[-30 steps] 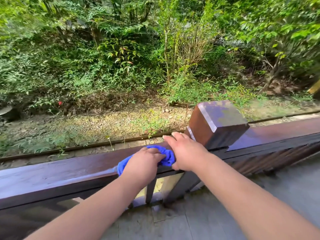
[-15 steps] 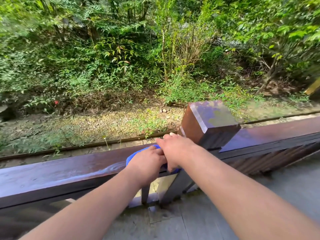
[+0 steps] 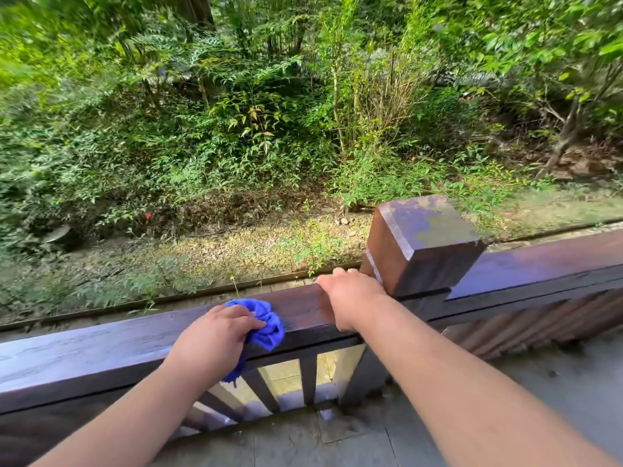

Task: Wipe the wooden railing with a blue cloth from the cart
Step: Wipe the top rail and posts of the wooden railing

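My left hand [image 3: 215,335] squeezing the blue cloth [image 3: 266,323] on the wooden railing [image 3: 101,352], my right hand [image 3: 350,298] resting flat, fingers loose, beside the post [image 3: 421,244]

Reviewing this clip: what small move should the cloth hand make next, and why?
Probably slide the left hand, bunched on the crumpled blue cloth, leftward along the dark brown wooden railing. That long stretch lies open, while the right hand rests on the rail beside the square wooden post.

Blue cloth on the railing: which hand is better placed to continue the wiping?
Left. The left hand already grips the blue cloth against the wooden railing; the right hand rests bare beside the post.
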`<action>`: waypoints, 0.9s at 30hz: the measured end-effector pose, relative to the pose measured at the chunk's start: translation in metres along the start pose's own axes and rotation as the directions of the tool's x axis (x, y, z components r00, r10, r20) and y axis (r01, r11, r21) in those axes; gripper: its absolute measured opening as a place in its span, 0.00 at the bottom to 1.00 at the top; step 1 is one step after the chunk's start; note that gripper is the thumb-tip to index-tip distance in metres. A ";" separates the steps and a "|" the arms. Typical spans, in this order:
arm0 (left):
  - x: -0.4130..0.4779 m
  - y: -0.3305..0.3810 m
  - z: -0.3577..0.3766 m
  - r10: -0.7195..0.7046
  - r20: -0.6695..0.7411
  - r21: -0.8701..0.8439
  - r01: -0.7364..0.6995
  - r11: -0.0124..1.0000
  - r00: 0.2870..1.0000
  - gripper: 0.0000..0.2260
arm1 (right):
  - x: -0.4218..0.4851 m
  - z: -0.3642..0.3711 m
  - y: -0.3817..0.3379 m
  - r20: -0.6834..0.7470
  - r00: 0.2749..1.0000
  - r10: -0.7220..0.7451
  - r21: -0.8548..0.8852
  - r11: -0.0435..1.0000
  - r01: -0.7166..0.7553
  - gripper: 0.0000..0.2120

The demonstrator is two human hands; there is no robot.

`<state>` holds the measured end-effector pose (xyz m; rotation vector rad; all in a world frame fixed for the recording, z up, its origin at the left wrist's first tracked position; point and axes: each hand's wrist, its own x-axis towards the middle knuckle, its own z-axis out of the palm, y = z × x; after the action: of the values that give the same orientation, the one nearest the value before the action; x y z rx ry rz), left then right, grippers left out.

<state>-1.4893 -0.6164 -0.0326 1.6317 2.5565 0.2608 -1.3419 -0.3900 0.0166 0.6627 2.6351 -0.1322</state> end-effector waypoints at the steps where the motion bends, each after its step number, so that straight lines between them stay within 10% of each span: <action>1: -0.003 -0.002 -0.001 -0.016 -0.003 0.000 0.016 1.000 1.000 0.19 | 0.001 -0.001 -0.001 0.009 1.000 0.010 -0.001 1.000 -0.010 0.31; 27: -0.084 -0.106 -0.026 -0.165 -0.121 -0.053 0.160 0.986 0.979 0.17 | 0.020 0.008 -0.161 -0.039 0.998 -0.046 0.097 0.994 0.049 0.46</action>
<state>-1.5525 -0.7381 -0.0285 1.4242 2.7362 0.4128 -1.4309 -0.5253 -0.0001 0.6402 2.6947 -0.2678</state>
